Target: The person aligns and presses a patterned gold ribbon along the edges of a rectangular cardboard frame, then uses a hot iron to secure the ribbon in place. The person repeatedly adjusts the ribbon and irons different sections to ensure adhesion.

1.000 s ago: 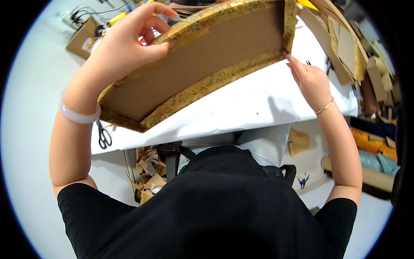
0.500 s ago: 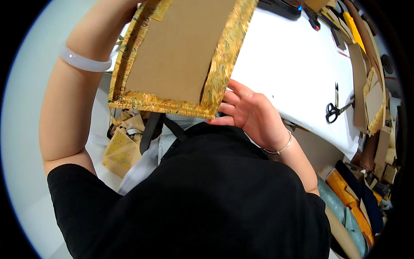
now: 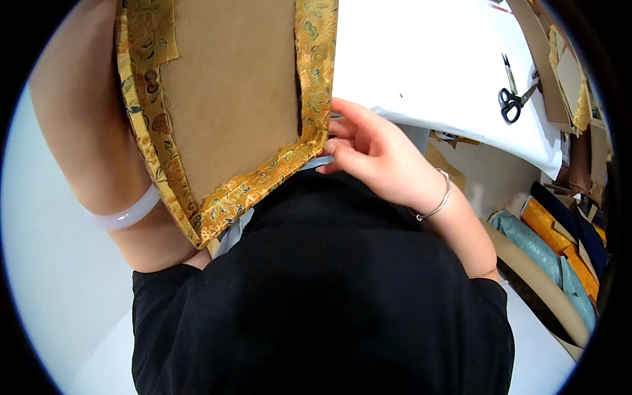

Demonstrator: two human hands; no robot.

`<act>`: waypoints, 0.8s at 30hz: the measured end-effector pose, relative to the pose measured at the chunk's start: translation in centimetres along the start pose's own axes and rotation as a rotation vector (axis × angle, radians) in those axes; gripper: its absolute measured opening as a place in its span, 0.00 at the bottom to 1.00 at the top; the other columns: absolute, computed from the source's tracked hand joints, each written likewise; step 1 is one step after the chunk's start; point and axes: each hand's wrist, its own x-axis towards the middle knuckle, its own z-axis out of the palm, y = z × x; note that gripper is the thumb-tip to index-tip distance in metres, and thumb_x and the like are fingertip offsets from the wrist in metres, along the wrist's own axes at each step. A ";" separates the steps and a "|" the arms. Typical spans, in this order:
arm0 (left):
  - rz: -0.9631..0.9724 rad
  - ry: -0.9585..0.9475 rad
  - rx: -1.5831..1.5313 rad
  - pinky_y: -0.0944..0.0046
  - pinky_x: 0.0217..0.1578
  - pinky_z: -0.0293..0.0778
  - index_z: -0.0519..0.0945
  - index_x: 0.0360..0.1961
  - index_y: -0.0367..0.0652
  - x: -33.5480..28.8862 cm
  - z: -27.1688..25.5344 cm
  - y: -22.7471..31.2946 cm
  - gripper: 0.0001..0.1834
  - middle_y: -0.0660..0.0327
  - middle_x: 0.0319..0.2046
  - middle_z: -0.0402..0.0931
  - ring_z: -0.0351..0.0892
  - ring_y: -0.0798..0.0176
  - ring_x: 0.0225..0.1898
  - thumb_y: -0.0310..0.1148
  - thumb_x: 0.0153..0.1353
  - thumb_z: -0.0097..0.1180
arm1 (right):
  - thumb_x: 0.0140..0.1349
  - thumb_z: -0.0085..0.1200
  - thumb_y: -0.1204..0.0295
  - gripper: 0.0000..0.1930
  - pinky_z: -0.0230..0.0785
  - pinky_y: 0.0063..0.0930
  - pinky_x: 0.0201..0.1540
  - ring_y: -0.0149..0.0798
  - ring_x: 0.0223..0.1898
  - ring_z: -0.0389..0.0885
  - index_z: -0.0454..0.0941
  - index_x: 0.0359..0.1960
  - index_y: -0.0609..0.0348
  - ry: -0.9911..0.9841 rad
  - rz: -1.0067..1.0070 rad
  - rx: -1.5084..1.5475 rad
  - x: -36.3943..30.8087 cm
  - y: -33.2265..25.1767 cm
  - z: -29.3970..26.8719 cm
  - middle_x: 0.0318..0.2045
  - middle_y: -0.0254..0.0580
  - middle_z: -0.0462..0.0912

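Right, so the brown panel [image 3: 227,99] is up in front of the torso, top end cut off by the frame, tilted w/ its bare face & gold brocade edging [image 3: 316,39] turned to the wearer, prob. so the folded strips can be seen. Right hand [image 3: 382,155] is at the lower R corner: fingers half curled around the outer side, thumb tip by the corner, approx. steadying it, but can't tell if it's a firm pinch or just a touch. Panel lies immed. left of that hand. Left hand's out of view; its forearm [image 3: 85,105] runs up beside the panel's L edge, so it's prob. bearing weight higher up, unconfirmed. Lower L corner hangs near the white bangle [image 3: 128,214]. Meanwhile black-handled scissors [image 3: 512,105] are on the white table [image 3: 421,72], well apart from the R hand, poss. parked there for reach.
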 end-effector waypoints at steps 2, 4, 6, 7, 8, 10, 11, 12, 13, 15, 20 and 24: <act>0.018 0.020 0.013 0.68 0.37 0.80 0.86 0.40 0.35 -0.9 0.2 0.5 0.09 0.58 0.34 0.86 0.85 0.67 0.33 0.31 0.71 0.65 | 0.74 0.58 0.79 0.34 0.82 0.29 0.54 0.33 0.48 0.88 0.60 0.79 0.63 0.108 -0.047 -0.076 0.1 0.6 0.0 0.65 0.43 0.83; 0.032 0.040 0.032 0.69 0.37 0.80 0.87 0.41 0.34 -1.6 0.5 0.8 0.09 0.57 0.35 0.87 0.86 0.67 0.34 0.31 0.71 0.65 | 0.71 0.64 0.77 0.32 0.83 0.30 0.52 0.33 0.46 0.88 0.64 0.75 0.61 0.301 -0.268 -0.377 -0.4 1.1 0.6 0.59 0.43 0.85; 0.050 0.053 0.043 0.69 0.38 0.81 0.87 0.42 0.33 -1.9 0.8 0.8 0.09 0.56 0.36 0.87 0.86 0.67 0.35 0.31 0.71 0.66 | 0.63 0.76 0.71 0.28 0.83 0.30 0.46 0.38 0.42 0.88 0.76 0.62 0.56 0.460 -0.504 -0.594 -0.8 2.0 0.3 0.45 0.41 0.85; 0.055 0.052 0.034 0.69 0.38 0.81 0.87 0.42 0.33 -2.0 1.2 0.5 0.09 0.56 0.36 0.88 0.87 0.67 0.35 0.30 0.71 0.66 | 0.61 0.77 0.70 0.26 0.83 0.31 0.45 0.39 0.41 0.88 0.78 0.59 0.55 0.457 -0.564 -0.757 -1.3 2.0 0.0 0.44 0.41 0.85; 0.067 0.058 0.024 0.69 0.38 0.81 0.87 0.43 0.33 -2.1 1.4 0.4 0.09 0.56 0.36 0.88 0.87 0.67 0.35 0.30 0.71 0.66 | 0.59 0.78 0.70 0.24 0.82 0.31 0.43 0.40 0.41 0.87 0.81 0.56 0.54 0.451 -0.619 -0.922 -1.8 2.0 -0.3 0.42 0.41 0.84; 0.098 0.079 0.004 0.69 0.39 0.82 0.87 0.44 0.32 -1.3 1.9 0.0 0.09 0.55 0.37 0.89 0.88 0.67 0.36 0.30 0.71 0.66 | 0.58 0.77 0.67 0.18 0.79 0.34 0.37 0.44 0.37 0.85 0.86 0.48 0.52 0.460 -0.681 -1.165 -1.9 2.3 -0.4 0.36 0.40 0.82; 0.109 0.097 0.003 0.70 0.39 0.82 0.87 0.44 0.32 -1.2 2.0 0.0 0.09 0.55 0.38 0.89 0.88 0.66 0.36 0.30 0.71 0.66 | 0.59 0.76 0.67 0.17 0.79 0.34 0.37 0.44 0.37 0.85 0.86 0.49 0.52 0.475 -0.620 -1.170 -1.7 2.7 -0.2 0.36 0.39 0.81; 0.118 0.115 0.001 0.70 0.40 0.82 0.87 0.45 0.32 -0.9 2.0 0.0 0.10 0.54 0.38 0.89 0.89 0.66 0.37 0.30 0.71 0.67 | 0.61 0.74 0.67 0.17 0.78 0.34 0.36 0.43 0.36 0.85 0.86 0.51 0.51 0.491 -0.558 -1.175 -1.6 3.2 -0.1 0.35 0.38 0.81; 0.128 0.140 0.002 0.70 0.40 0.83 0.87 0.45 0.31 -0.4 1.8 0.0 0.10 0.54 0.38 0.89 0.89 0.66 0.37 0.29 0.71 0.67 | 0.63 0.73 0.67 0.16 0.78 0.35 0.36 0.43 0.36 0.84 0.86 0.52 0.51 0.498 -0.505 -1.174 -1.3 3.5 0.1 0.34 0.37 0.80; 0.150 0.203 0.005 0.70 0.41 0.83 0.87 0.46 0.31 0.5 1.6 -0.1 0.10 0.53 0.39 0.90 0.90 0.66 0.38 0.29 0.71 0.67 | 0.67 0.68 0.66 0.13 0.79 0.37 0.36 0.43 0.36 0.85 0.86 0.52 0.51 0.486 -0.468 -1.160 -0.8 3.7 0.4 0.33 0.37 0.81; 0.268 0.328 -0.032 0.71 0.42 0.85 0.88 0.48 0.29 1.8 2.2 -0.3 0.12 0.51 0.41 0.91 0.91 0.65 0.39 0.28 0.71 0.68 | 0.70 0.67 0.66 0.13 0.79 0.33 0.36 0.41 0.31 0.86 0.86 0.54 0.51 0.450 -0.408 -1.231 -0.2 3.4 0.9 0.33 0.36 0.84; 0.338 0.352 -0.073 0.71 0.44 0.85 0.87 0.49 0.27 1.6 3.9 -0.9 0.12 0.50 0.42 0.92 0.92 0.65 0.40 0.27 0.71 0.69 | 0.72 0.62 0.66 0.11 0.82 0.42 0.38 0.49 0.35 0.88 0.83 0.52 0.53 0.385 -0.301 -1.301 0.6 4.0 0.9 0.34 0.42 0.86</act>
